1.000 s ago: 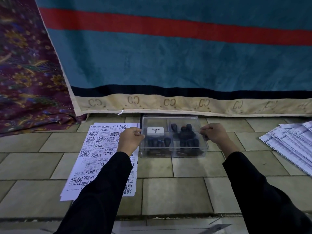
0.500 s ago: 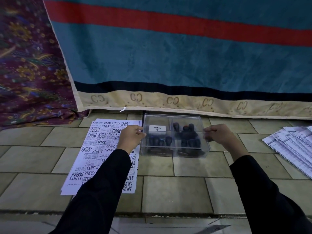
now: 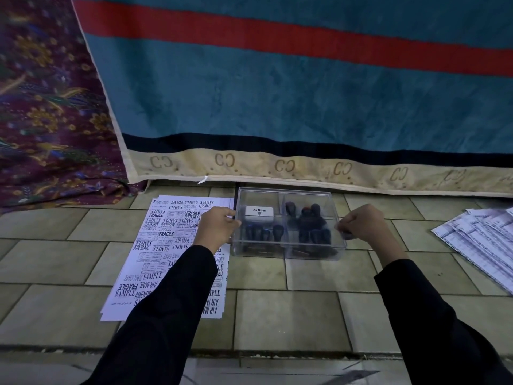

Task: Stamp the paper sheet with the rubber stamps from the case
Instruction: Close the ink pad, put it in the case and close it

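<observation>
Case (image 3: 288, 250) gripped at opposite sides by curled left hand (image 3: 218, 227) and right hand (image 3: 361, 226), arms outstretched

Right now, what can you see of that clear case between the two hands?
The case is clear plastic, rectangular, seemingly lidded, with inner dividers. Dark-handled stamps stand in its compartments; a white box labelled Artline sits back left. It lies flat on the tiled floor, right of the printed paper sheet. The left hand grips its left edge, the right hand its right edge.

A home's tiled floor (image 3: 277, 315), with a teal red-striped blanket (image 3: 277, 93) and a floral purple cloth (image 3: 47, 107) hanging behind.
</observation>
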{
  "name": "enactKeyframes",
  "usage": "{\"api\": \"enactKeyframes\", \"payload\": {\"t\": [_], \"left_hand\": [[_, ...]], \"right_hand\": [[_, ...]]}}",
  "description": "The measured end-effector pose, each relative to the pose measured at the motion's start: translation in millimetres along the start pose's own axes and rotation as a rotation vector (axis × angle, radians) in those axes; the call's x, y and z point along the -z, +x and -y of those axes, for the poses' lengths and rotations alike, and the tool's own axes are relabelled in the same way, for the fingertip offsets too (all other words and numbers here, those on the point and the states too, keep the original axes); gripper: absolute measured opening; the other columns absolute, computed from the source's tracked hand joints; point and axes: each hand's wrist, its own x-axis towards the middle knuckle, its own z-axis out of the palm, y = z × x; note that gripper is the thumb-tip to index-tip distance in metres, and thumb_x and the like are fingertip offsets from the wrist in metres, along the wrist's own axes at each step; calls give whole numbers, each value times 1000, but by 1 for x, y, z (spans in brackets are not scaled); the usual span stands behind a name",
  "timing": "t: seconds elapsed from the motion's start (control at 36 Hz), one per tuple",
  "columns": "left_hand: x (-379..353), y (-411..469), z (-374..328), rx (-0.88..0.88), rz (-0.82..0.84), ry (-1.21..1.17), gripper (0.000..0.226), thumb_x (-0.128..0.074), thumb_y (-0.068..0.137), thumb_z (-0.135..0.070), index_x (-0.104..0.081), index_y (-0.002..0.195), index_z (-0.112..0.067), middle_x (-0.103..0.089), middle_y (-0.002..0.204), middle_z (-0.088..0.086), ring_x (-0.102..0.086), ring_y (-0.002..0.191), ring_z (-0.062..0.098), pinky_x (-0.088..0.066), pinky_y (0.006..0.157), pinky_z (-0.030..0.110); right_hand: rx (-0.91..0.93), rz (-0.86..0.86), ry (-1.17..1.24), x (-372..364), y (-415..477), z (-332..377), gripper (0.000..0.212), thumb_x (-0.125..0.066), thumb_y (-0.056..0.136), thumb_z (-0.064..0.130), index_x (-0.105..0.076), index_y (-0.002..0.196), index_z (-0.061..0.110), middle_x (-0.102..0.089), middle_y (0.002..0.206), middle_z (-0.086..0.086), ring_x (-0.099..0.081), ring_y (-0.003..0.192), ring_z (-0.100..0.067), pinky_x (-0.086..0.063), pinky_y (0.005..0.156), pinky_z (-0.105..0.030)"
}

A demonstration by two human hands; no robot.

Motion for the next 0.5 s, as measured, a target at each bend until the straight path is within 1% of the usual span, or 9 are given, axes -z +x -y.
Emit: {"api": "enactKeyframes", "payload": {"t": [0.06,0.08,0.14,0.19,0.25,0.31,0.36,0.44,0.5], "left_hand": [[0,0,-1,0,11,2,27,-69,85,-1,-67,112,0,-70,98,21,-62,68,27,-60,76,46],[0,1,0,2,17,-4,27,-68,85,0,-67,112,1,-69,102,23,-61,69,26,-59,78,46],[0,0,2,9,25,-19,31,-68,85,1,-65,117,1,-69,106,24,-61,72,26,-58,75,41],[-1,-1,4,-7,18,-7,34,-69,86,-2,-65,119,-1,-70,104,20,-64,73,26,-59,74,39],[-1,-4,4,-25,9,1,35,-69,86,-4,-64,120,-2,-70,103,18,-68,80,28,-60,78,42],[0,-7,2,-31,-3,5,35,-69,87,-6,-64,121,-2,-70,107,18,-69,90,32,-59,84,46],[0,-10,0,-34,-14,12,35,-68,87,-7,-64,121,-2,-70,109,19,-69,94,32,-58,85,47],[1,-15,-3,-35,-24,28,30,-68,86,-6,-67,116,-1,-70,106,17,-69,88,33,-60,79,46],[2,-18,-3,-13,-16,18,28,-69,85,-3,-68,113,-1,-69,104,17,-69,85,35,-60,76,46]], "right_hand": [[-79,24,-15,-1,2,1,30,-73,78,17,-64,52,5,-56,31,1,-54,27,-4,-37,30,-9],[-101,32,-14,-3,3,0,34,-72,79,19,-60,49,7,-56,31,0,-55,27,-5,-39,30,-10],[-105,47,-23,-4,5,-4,36,-71,79,22,-60,48,8,-59,34,-1,-59,32,-7,-51,45,-15],[-113,61,-18,-4,5,-6,34,-71,79,21,-61,50,6,-62,39,-3,-64,40,-11,-55,51,-20],[-76,60,-21,-3,4,-7,33,-70,80,21,-59,52,7,-64,45,-5,-64,42,-13,-50,43,-16],[-4,67,7,-4,-1,-11,29,-66,84,22,-58,59,12,-62,58,-6,-61,45,-15,-48,42,-18],[41,86,33,-6,-5,-14,24,-61,88,21,-58,65,14,-61,68,-8,-58,51,-18,-50,48,-24],[84,69,51,-9,-8,-17,18,-59,89,21,-61,74,11,-63,77,-13,-61,67,-25,-55,65,-36],[93,69,61,-9,-12,-20,19,-59,89,20,-62,72,12,-65,78,-14,-62,68,-25,-56,66,-36]]}}
